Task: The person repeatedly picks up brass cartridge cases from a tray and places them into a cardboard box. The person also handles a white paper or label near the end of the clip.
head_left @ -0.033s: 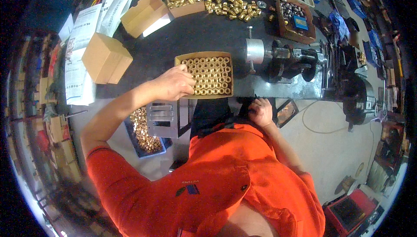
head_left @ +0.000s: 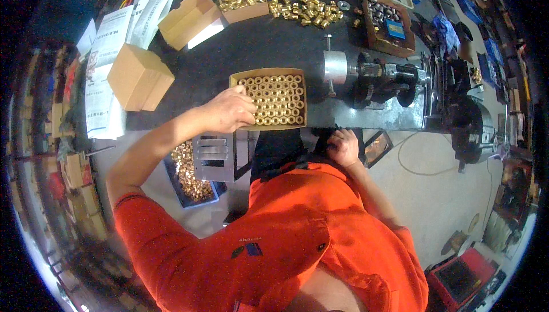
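A shallow cardboard box (head_left: 306, 100) sits near the front edge of the dark bench, filled with rows of upright brass fittings (head_left: 280, 99). My left hand (head_left: 231, 109) reaches over the box's left side, fingers curled down among the fittings; what is between the fingertips is hidden. It covers part of the left rows. Below the bench edge, by my lap, my right hand (head_left: 344, 147) is closed with its fingers bent. A dark shape shows at its fingertips, too unclear to name.
Loose brass fittings (head_left: 311, 12) lie behind, beside a full carton (head_left: 246, 12). Two cartons (head_left: 191, 20) and newspaper (head_left: 108, 72) are at left. A metal chuck fixture (head_left: 334, 67) stands right of the box. A blue bin (head_left: 194, 189) of brass parts sits below the bench.
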Tool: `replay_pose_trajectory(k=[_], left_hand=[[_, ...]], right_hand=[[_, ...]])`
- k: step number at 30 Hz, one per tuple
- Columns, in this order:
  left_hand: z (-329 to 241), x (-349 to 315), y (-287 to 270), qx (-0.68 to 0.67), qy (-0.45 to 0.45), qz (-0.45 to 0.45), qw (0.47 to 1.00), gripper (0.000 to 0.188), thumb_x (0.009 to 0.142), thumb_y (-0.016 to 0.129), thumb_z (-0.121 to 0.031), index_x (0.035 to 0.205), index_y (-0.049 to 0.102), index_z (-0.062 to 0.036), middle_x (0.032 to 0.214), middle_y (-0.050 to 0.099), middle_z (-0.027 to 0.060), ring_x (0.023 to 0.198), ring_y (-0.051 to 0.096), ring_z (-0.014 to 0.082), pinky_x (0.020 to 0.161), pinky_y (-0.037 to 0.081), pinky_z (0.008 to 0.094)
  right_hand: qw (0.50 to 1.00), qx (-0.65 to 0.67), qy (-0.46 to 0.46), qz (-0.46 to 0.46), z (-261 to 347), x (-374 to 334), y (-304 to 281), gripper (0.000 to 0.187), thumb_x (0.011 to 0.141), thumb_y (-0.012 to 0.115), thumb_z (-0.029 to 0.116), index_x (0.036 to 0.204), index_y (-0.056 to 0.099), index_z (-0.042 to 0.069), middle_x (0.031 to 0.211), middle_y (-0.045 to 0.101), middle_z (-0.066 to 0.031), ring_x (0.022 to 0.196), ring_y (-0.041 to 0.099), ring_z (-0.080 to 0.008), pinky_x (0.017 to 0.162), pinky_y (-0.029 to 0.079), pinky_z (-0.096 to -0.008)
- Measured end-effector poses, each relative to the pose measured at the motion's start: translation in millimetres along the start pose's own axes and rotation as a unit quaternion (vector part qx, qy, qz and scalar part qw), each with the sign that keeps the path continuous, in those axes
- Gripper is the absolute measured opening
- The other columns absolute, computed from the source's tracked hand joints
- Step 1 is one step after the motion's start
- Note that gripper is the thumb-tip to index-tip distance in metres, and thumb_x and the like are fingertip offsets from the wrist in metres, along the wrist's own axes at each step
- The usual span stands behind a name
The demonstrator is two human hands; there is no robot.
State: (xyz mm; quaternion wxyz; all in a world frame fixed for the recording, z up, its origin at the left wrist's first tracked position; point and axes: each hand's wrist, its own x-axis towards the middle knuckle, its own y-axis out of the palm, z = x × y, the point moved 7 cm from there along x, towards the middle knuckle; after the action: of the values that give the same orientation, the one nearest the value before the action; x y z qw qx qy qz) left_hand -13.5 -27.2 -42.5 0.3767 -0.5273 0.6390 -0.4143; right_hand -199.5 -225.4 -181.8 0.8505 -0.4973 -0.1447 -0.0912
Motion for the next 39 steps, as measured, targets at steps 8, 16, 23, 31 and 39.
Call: replay_pose_trajectory(k=[8,16,23,31,39], left_hand=[[1,-2,-1,-0.027,0.011,-0.034,0.999,0.005,0.067,0.063,-0.014,0.069,0.059,-0.0128,0.066,0.046,0.0016,0.073,0.054,0.0203,0.073,0.037,0.0379],[-4,6,-5,0.053,0.033,0.027,0.998,0.005,0.067,0.062,-0.014,0.068,0.058,-0.0131,0.068,0.049,0.0005,0.078,0.055,0.0198,0.076,0.038,0.0395],[-9,7,-4,0.076,0.067,0.024,0.995,0.004,0.068,0.061,-0.013,0.067,0.057,-0.0115,0.069,0.051,0.0008,0.078,0.055,0.0195,0.080,0.038,0.0394],[-6,6,1,0.045,0.061,0.036,0.996,0.004,0.067,0.061,-0.012,0.067,0.057,-0.0107,0.068,0.051,0.0015,0.076,0.054,0.0202,0.078,0.038,0.0398],[-5,7,-1,0.059,0.051,0.027,0.997,0.006,0.069,0.061,-0.012,0.063,0.060,-0.0129,0.069,0.053,-0.0010,0.078,0.055,0.0182,0.078,0.038,0.0381]], right_hand=[[1.000,-0.002,0.009,0.000,-1,-1,1,0.013,0.052,0.065,0.011,0.063,0.059,0.012,0.072,0.057,-0.0042,0.069,0.054,-0.0262,0.063,0.041,-0.0382],[1.000,-0.011,0.008,-0.002,-2,-2,2,0.013,0.052,0.065,0.010,0.063,0.059,0.013,0.071,0.056,-0.0030,0.069,0.054,-0.0255,0.063,0.042,-0.0377],[1.000,-0.014,0.005,-0.003,-3,-2,3,0.013,0.051,0.064,0.010,0.063,0.059,0.012,0.070,0.056,-0.0032,0.068,0.054,-0.0257,0.061,0.041,-0.0378],[1.000,-0.009,0.010,-0.008,0,0,0,0.013,0.051,0.064,0.010,0.064,0.059,0.012,0.070,0.056,-0.0039,0.068,0.055,-0.0260,0.062,0.042,-0.0377],[1.000,-0.014,0.007,-0.009,-1,1,0,0.011,0.054,0.063,0.011,0.064,0.059,0.012,0.070,0.056,-0.0046,0.067,0.055,-0.0259,0.062,0.042,-0.0381]])
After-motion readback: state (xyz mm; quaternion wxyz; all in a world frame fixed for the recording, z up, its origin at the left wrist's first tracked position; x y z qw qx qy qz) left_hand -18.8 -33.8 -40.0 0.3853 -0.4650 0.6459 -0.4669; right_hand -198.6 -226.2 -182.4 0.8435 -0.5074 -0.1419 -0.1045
